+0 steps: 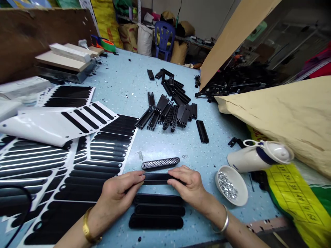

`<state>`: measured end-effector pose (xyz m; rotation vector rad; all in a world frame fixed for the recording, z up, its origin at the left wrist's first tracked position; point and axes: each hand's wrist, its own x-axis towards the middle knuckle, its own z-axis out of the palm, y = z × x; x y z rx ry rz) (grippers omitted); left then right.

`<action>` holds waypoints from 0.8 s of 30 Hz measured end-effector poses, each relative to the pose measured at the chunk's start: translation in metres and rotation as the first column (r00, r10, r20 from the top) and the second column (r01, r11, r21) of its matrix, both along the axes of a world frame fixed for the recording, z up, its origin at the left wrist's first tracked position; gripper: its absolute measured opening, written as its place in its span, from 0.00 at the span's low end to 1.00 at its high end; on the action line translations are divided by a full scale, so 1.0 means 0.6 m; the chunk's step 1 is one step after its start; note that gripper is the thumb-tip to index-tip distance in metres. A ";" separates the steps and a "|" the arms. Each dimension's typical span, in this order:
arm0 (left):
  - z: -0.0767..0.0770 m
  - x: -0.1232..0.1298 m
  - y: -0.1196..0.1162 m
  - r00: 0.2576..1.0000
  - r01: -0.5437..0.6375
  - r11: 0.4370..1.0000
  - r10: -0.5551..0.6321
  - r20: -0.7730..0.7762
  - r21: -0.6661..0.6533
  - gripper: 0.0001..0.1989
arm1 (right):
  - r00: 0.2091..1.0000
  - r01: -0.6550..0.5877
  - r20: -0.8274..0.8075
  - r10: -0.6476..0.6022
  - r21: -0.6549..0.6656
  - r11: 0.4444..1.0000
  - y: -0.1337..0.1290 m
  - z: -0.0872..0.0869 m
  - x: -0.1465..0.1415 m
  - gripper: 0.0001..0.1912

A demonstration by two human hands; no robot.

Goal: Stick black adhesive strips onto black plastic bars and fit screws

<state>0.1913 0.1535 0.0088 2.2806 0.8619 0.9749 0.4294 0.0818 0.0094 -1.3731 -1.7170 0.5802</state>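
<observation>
A long black plastic strip-shaped piece [156, 178] is pinched at its two ends, the left end by my left hand [121, 191] and the right end by my right hand [190, 186]. Both hands have thumb and fingers closed on it, just above the blue table. Right behind it lies a black piece with a silvery diamond-patterned top [160, 163]. On my side, several smooth black rounded-end pieces [159, 209] lie in a stack of rows. Sheets of black rounded-end stickers [103, 148] spread out to the left of my left hand.
A white bowl of small metal parts [231, 185] stands at the right, beside a white bottle [248, 158] lying on its side. Black slotted pieces [170, 110] are heaped farther back. Boxes and boards [64, 58] sit at the back left; brown paper [279, 110] covers the right.
</observation>
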 end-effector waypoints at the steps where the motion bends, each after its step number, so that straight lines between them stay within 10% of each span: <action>1: 0.000 0.000 0.000 1.000 -0.003 1.000 0.003 0.004 0.001 0.09 | 1.000 0.005 0.011 -0.005 0.010 1.000 -0.002 0.000 -0.001 0.10; 24: -0.005 -0.008 0.001 0.997 -0.050 0.985 0.042 -0.058 -0.162 0.09 | 0.960 0.188 -0.141 -0.241 -0.312 0.931 -0.021 0.015 0.044 0.10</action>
